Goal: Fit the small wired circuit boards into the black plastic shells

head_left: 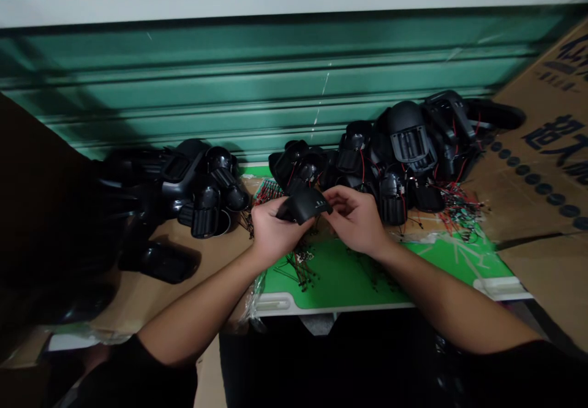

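A curved black plastic housing (305, 204) with small marks on its surface is held over the green table (331, 282). My left hand (274, 230) is wrapped round its left side and underside. At its right end, my right hand (353, 217) has thumb and fingers bent close to the edge; whether they pinch the housing or a small part there is hidden. Beneath and just behind the hands lie thin red and black wires (301, 267) with small ends, and a bundle of red wires (269, 192).
Black housings with red wires (395, 196) are piled at the back right. More black housings (204, 212) lie on cardboard at the left. A cardboard box (542, 151) stands at the right, green panels (257, 83) behind. Loose wires (463, 212) lie near the box.
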`<state>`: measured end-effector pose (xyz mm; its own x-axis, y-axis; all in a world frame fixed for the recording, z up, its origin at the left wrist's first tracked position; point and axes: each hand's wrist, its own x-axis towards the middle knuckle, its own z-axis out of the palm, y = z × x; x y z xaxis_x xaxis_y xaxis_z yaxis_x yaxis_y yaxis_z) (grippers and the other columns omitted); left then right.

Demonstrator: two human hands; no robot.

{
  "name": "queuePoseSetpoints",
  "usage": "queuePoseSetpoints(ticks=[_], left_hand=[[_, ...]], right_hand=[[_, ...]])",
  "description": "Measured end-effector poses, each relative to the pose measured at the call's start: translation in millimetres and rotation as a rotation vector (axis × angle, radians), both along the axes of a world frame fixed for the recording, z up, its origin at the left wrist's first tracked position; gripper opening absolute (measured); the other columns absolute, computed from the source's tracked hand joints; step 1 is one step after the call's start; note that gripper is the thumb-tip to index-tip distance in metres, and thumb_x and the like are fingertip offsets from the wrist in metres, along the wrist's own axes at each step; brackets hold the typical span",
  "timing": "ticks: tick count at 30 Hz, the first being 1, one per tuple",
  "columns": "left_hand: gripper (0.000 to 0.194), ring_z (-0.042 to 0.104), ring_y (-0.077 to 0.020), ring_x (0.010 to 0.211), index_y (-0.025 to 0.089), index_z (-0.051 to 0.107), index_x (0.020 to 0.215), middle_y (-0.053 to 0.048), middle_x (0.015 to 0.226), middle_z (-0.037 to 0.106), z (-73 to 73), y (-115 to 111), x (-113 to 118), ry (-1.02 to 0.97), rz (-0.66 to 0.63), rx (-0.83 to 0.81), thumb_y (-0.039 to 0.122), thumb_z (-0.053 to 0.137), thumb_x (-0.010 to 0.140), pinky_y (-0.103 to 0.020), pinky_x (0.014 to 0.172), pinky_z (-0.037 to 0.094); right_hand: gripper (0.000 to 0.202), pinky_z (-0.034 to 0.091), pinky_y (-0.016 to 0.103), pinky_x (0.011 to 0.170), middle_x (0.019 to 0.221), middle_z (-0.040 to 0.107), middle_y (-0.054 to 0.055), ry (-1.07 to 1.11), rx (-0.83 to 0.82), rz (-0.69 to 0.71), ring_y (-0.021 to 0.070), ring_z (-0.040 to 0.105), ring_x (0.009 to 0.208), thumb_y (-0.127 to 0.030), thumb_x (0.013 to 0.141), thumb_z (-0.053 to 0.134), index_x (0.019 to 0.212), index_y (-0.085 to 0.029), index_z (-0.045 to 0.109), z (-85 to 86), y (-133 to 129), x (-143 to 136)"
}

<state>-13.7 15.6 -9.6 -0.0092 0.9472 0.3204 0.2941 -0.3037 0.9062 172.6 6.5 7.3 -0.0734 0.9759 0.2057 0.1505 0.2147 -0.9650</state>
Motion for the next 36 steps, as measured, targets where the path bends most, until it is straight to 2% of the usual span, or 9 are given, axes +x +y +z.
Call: queuePoseSetpoints(ticks=[3, 8, 12, 15, 19, 22, 27, 32, 36], left_hand=[[0.017, 0.054, -0.0131, 0.059, 0.015, 0.073, 0.069, 0.000, 0.063, 0.062, 1.5, 2, 0, 0.000, -0.018, 0.009, 0.025, 0.086, 0.064, -0.024, 0.056, 0.043], [0.027, 0.049, -0.0108, 0.052, 0.015, 0.064, 0.055, 0.001, 0.056, 0.058, 12.0, 13, -1, -0.074, 0.100, -0.116, 0.028, 0.084, 0.067, -0.024, 0.049, 0.037], [0.027, 0.061, -0.0143, 0.056, 0.014, 0.070, 0.058, -0.004, 0.061, 0.069, 14.9, 24, -6, -0.183, 0.067, -0.197, 0.031, 0.081, 0.075, -0.025, 0.056, 0.048], [0.027, 0.066, -0.0148, 0.058, 0.014, 0.074, 0.062, -0.005, 0.064, 0.072, 11.6, 29, -8, -0.300, 0.056, -0.226, 0.034, 0.082, 0.079, -0.025, 0.059, 0.053], [0.024, 0.065, -0.0137, 0.055, 0.013, 0.075, 0.068, -0.004, 0.065, 0.072, 6.5, 32, -7, -0.481, 0.086, -0.275, 0.034, 0.086, 0.075, -0.025, 0.056, 0.053], [0.024, 0.064, -0.0129, 0.053, 0.014, 0.074, 0.067, -0.002, 0.063, 0.070, 4.6, 32, -6, -0.519, 0.085, -0.283, 0.033, 0.087, 0.075, -0.024, 0.053, 0.051], [0.030, 0.058, -0.0111, 0.049, 0.016, 0.068, 0.058, 0.000, 0.056, 0.065, 7.1, 26, -3, -0.460, 0.045, -0.289, 0.032, 0.085, 0.075, -0.024, 0.050, 0.046], [0.026, 0.058, -0.0122, 0.050, 0.014, 0.070, 0.064, -0.001, 0.060, 0.066, 18.5, 19, 1, -0.570, -0.053, -0.422, 0.032, 0.086, 0.073, -0.026, 0.051, 0.048], [0.026, 0.062, -0.0143, 0.053, 0.015, 0.071, 0.069, -0.003, 0.064, 0.069, 27.5, 13, 0, -0.559, -0.176, -0.498, 0.035, 0.086, 0.074, -0.027, 0.054, 0.051]], right_hand=[[0.017, 0.049, 0.025, 0.051, 0.075, 0.068, 0.002, 0.004, -0.029, 0.002, 0.0131, 0.061, 0.061, -0.033, 0.085, 0.080, 0.089, -0.019, 0.071, -1.7, 0, -1], [0.016, 0.048, 0.023, 0.051, 0.078, 0.068, 0.001, -0.069, -0.033, 0.048, 0.0112, 0.060, 0.060, -0.032, 0.089, 0.076, 0.096, -0.018, 0.072, -3.7, 6, 5], [0.021, 0.044, 0.023, 0.045, 0.074, 0.066, -0.002, 0.025, -0.141, 0.131, 0.0093, 0.057, 0.051, -0.037, 0.089, 0.076, 0.099, -0.019, 0.073, 5.2, 13, 16], [0.020, 0.039, 0.021, 0.041, 0.068, 0.064, -0.004, 0.084, -0.282, 0.265, 0.0083, 0.054, 0.045, -0.038, 0.088, 0.075, 0.093, -0.020, 0.072, 15.3, 16, 27], [0.019, 0.036, 0.019, 0.040, 0.060, 0.061, -0.006, 0.023, -0.391, 0.503, 0.0074, 0.051, 0.043, -0.037, 0.087, 0.076, 0.090, -0.019, 0.072, 21.8, 17, 36], [0.019, 0.037, 0.018, 0.041, 0.060, 0.060, -0.006, 0.033, -0.370, 0.468, 0.0068, 0.052, 0.044, -0.037, 0.089, 0.075, 0.093, -0.019, 0.070, 20.0, 16, 34], [0.021, 0.040, 0.018, 0.040, 0.064, 0.059, -0.006, 0.000, -0.355, 0.384, 0.0080, 0.056, 0.047, -0.037, 0.089, 0.076, 0.095, -0.019, 0.067, 14.8, 14, 25], [0.024, 0.042, 0.019, 0.040, 0.070, 0.062, -0.005, -0.006, -0.308, 0.282, 0.0087, 0.059, 0.049, -0.039, 0.089, 0.077, 0.098, -0.019, 0.066, 10.2, 14, 20], [0.025, 0.044, 0.019, 0.039, 0.068, 0.062, -0.005, 0.003, -0.326, 0.288, 0.0093, 0.060, 0.048, -0.041, 0.090, 0.077, 0.099, -0.020, 0.066, 5.4, 13, 17]])
